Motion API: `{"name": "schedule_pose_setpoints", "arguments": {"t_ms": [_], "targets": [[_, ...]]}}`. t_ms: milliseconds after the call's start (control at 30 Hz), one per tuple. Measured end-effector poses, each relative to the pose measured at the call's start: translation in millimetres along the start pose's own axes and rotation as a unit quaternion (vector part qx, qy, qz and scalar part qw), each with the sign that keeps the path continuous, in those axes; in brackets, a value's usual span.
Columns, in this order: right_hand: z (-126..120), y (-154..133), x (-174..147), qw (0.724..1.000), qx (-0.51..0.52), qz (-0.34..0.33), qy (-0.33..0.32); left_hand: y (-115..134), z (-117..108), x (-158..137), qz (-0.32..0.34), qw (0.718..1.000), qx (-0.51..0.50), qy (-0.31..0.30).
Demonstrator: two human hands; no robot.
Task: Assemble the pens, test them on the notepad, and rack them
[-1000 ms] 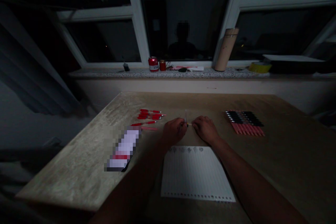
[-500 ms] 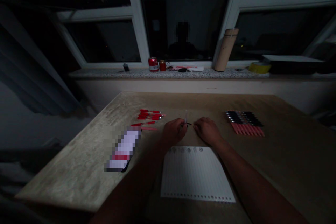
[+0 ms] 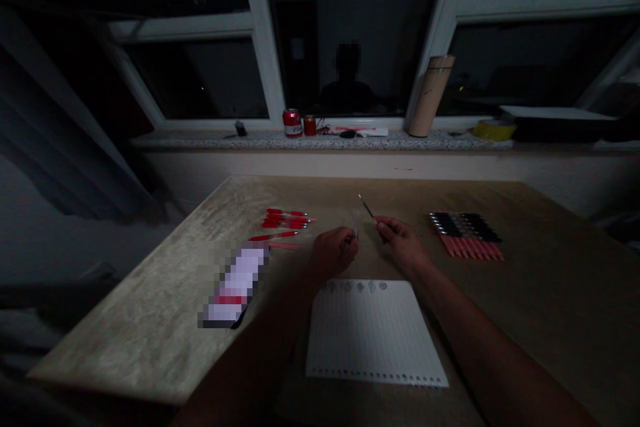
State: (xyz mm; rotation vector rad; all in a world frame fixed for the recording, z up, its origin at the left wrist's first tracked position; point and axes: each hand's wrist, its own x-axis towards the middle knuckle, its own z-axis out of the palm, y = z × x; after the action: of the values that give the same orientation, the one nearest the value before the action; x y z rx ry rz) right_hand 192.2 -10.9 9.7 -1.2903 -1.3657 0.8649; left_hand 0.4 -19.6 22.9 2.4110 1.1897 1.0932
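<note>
My left hand [image 3: 336, 252] is closed round a clear pen barrel [image 3: 357, 221], whose pale end points up past my fingers; the rest of it is hidden in my grip. A little to the right, my right hand [image 3: 400, 239] pinches a thin dark pen refill [image 3: 369, 209], tilted up and left with a bright tip. The two parts are apart. Below my hands lies a lined notepad [image 3: 373, 333] with small drawings along its far edge. Several red pens [image 3: 285, 220] lie left of my left hand.
Right of my hands is a row of black-and-pink pens [image 3: 465, 233]. A phone [image 3: 237, 283] lies on the left of the table [image 3: 150, 307]. On the windowsill [image 3: 200, 140] stand a red can [image 3: 292, 123], a small red jar [image 3: 309, 125], a tall flask [image 3: 431, 97] and yellow tape [image 3: 494, 130].
My right hand has drawn away from the left and lifted slightly, with the refill now standing out above its fingertips. My left hand has hardly moved.
</note>
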Motion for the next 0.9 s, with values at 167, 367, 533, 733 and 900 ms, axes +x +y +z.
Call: {"name": "schedule_pose_setpoints", "arguments": {"t_ms": [167, 367, 533, 733, 900], "targets": [[4, -21, -4, 0.941, 0.328, 0.074, -0.037, 0, 1, 0, -0.002, 1.000, 0.001, -0.003], [9, -45, -9, 0.920, 0.382, 0.074, -0.043, 1, 1, 0, 0.005, 1.000, 0.005, -0.009], [11, -59, -3, 0.930, 0.363, 0.038, -0.035, 4, -1, -1, 0.008, 1.000, 0.007, -0.008], [11, -78, 4, 0.966, 0.257, -0.025, -0.034, 3, 0, -1, 0.001, 1.000, 0.009, -0.016], [12, -86, 2, 0.983, 0.171, -0.052, -0.027, 5, -1, 0, -0.005, 1.000, 0.007, -0.023]]}}
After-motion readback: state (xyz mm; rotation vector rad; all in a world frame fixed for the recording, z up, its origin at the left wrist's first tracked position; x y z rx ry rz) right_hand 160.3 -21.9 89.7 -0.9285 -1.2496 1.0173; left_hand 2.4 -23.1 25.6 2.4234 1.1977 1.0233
